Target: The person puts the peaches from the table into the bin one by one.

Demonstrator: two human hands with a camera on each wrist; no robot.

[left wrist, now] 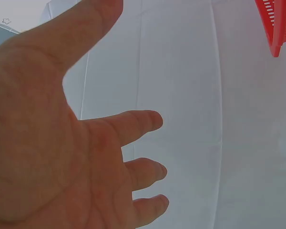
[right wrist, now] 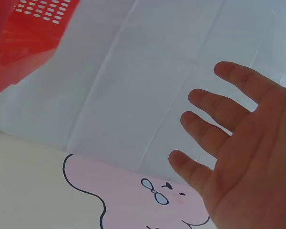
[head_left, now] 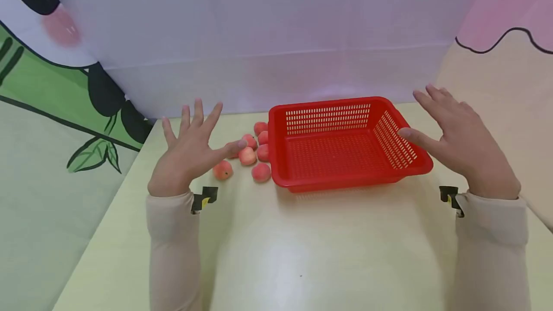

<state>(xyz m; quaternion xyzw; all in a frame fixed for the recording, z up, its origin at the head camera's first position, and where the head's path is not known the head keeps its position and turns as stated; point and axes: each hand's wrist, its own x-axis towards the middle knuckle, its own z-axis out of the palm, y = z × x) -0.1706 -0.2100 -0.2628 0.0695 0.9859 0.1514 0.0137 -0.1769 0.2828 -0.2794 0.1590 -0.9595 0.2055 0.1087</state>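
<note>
A red plastic basket [head_left: 345,184] with slotted walls stands at the back of the table, and its inside shows bare. Several peaches [head_left: 248,156] lie in a loose cluster against its left side. My left hand [head_left: 186,157] is raised with fingers spread, its thumb overlapping the peaches in the head view. To the right of the basket, my right hand [head_left: 462,143] hovers with straight fingers, thumb over the basket's right rim in that view. Both palms hold nothing. In the left wrist view the basket [left wrist: 278,28] shows at the upper right; in the right wrist view the basket [right wrist: 28,43] fills the upper left.
The pale table [head_left: 302,244] extends toward me in front of the basket. Behind it hangs a light cloth backdrop [head_left: 276,28] with printed cartoon figures, close to the table's back edge. Small dark camera mounts [head_left: 204,199] sit at both wrists.
</note>
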